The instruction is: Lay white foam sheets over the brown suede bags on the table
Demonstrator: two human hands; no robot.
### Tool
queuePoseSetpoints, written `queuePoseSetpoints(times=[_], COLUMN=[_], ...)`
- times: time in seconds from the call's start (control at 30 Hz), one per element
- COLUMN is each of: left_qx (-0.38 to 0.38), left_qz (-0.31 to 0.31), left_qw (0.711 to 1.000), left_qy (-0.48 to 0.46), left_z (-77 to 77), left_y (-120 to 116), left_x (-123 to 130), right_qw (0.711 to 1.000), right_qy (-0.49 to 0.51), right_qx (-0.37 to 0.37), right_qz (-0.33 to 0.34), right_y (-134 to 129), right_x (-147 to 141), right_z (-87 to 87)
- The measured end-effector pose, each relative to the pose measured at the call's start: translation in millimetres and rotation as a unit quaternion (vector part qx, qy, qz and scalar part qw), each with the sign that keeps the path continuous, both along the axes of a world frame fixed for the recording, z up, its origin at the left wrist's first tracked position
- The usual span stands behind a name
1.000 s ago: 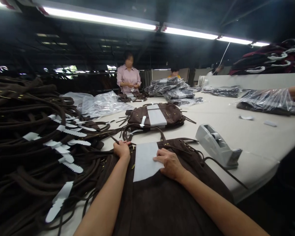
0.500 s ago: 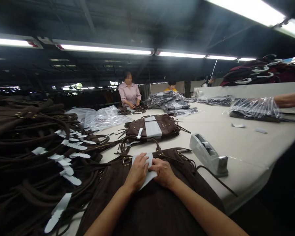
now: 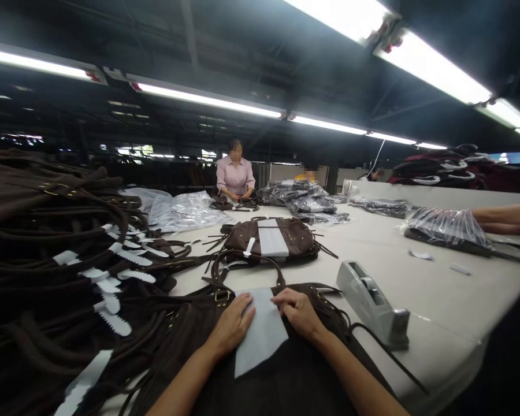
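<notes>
A dark brown bag lies flat in front of me, its handle stretching away across the table. Over its upper middle rests a pale sheet of paper, loose at its lower end. My left hand lies flat along the paper's left edge, fingers stretched out. At the upper right edge, my right hand touches the paper with bent, parted fingers. Just beyond is another brown bag with a pale paper band around it and a white serrated tag.
A grey tape dispenser stands to the right on the white table. Brown bags with white tags are heaped at left. Clear plastic bags and wrapped goods lie farther back. One co-worker faces me; another's arm reaches in from the right.
Both hands have moved apart from the paper's middle to its two sides, uncovering more of it. The view has tilted upward slightly.
</notes>
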State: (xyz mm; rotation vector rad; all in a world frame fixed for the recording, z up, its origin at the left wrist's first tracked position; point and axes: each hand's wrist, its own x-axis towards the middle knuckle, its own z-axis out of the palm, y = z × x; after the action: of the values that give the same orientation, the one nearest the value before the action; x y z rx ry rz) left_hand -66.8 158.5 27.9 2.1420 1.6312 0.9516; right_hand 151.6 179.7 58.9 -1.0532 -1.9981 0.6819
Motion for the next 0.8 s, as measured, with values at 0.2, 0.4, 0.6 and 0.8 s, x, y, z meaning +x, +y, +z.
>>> queuePoseSetpoints(times=[0.2, 0.4, 0.6, 0.8], left_qx=[0.026, 0.059, 0.066, 0.058], left_qz=[-0.005, 0.014, 0.040, -0.014], left_qw=[0.999, 0.997, 0.996, 0.998], left_qy=[-0.027, -0.043, -0.051, -0.018], left_z=[-2.1, -5.1, -2.5, 7.5], left_y=[3.1, 3.1, 10.7, 3.9], left_x=[-0.5, 2.5, -1.0, 2.0], right_qw=[0.980, 0.973, 0.965, 0.953], right_qy=[-0.048, -0.066, -0.066, -0.113], right_qx=[-0.152, -0.173, -0.146, -0.093], right_qz=[-0.119, -0.138, -0.210, -0.265], right_y=[68.7, 96.9, 102.9, 97.9], right_x=[-16.6, -53.5, -57.0, -43.3], right_z=[1.9, -11.7, -16.5, -11.4])
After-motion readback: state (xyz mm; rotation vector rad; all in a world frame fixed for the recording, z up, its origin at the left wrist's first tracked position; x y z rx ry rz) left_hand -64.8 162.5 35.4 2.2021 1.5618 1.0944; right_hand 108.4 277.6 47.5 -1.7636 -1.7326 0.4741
